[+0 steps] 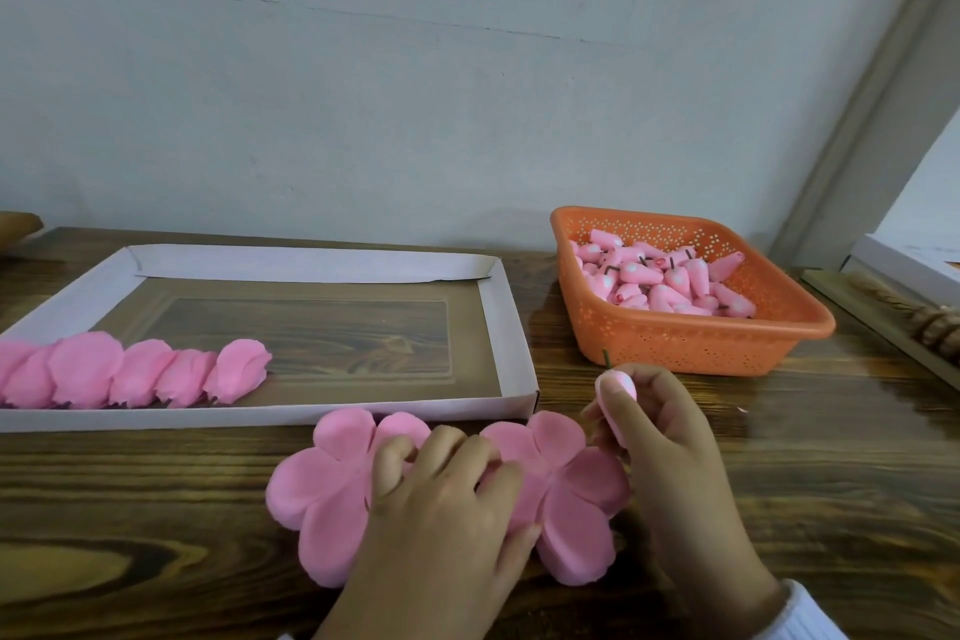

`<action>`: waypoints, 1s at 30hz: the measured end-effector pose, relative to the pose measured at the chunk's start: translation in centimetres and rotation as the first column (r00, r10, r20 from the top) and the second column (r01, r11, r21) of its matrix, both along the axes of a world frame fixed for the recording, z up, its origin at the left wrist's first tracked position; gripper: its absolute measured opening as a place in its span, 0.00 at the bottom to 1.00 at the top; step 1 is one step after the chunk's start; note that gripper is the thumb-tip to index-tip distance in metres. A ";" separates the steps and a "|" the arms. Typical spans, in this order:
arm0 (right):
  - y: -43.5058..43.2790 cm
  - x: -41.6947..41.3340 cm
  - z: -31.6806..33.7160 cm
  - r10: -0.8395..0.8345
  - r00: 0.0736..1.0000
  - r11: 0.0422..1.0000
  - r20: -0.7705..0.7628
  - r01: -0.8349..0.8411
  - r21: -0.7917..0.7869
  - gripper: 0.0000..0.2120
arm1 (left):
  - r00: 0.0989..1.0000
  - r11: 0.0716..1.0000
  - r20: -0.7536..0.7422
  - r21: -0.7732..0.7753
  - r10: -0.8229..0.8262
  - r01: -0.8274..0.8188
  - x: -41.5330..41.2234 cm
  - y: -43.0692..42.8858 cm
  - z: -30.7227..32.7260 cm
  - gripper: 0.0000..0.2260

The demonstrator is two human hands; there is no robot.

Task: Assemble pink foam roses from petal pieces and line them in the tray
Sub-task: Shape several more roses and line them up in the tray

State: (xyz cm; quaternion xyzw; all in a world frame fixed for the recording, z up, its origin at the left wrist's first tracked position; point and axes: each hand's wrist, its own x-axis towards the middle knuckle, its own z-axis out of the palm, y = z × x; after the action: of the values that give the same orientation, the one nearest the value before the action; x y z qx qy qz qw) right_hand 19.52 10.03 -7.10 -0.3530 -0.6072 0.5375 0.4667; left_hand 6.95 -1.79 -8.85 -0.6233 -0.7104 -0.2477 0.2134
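Left hand (447,489) presses flat on the petal pieces (332,483), near-centre table, apparently pinning the stack to peel one. Right hand (660,437) pinches a bud core (618,386), stem up, ready for threading. Finished roses (130,374) line the tray (511,327) at near left.

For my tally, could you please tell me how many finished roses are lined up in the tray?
About 6, in one overlapping row along the near wall of the tray, from the rightmost rose to the frame's left edge; more may lie out of view there.

Dark wooden table (156,509) against a plain pale grey wall (415,68)
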 end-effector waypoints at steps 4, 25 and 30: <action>0.0 0.1 0.0 -0.001 1.000 1.000 0.001 0.001 0.014 0.03 | 0.996 0.999 0.083 0.001 -0.040 0.040 -0.1 -0.2 -0.1 0.09; -0.7 0.4 0.6 0.190 0.982 0.982 -0.010 -0.189 0.017 0.08 | -0.416 0.956 0.862 0.285 -0.290 -0.075 -2.1 -0.8 2.8 0.19; -1.4 0.4 1.2 0.535 0.786 0.779 -0.309 -0.601 -0.178 0.16 | -0.491 0.948 0.821 0.315 -0.291 -0.035 -1.2 -0.7 3.1 0.13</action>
State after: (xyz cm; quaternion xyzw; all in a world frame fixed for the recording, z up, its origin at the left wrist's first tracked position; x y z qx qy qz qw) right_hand 19.93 8.60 -5.92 -0.1434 -0.5462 0.7690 0.2994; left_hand 5.77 -2.53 -5.75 -0.1685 -0.4297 -0.7503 -0.4733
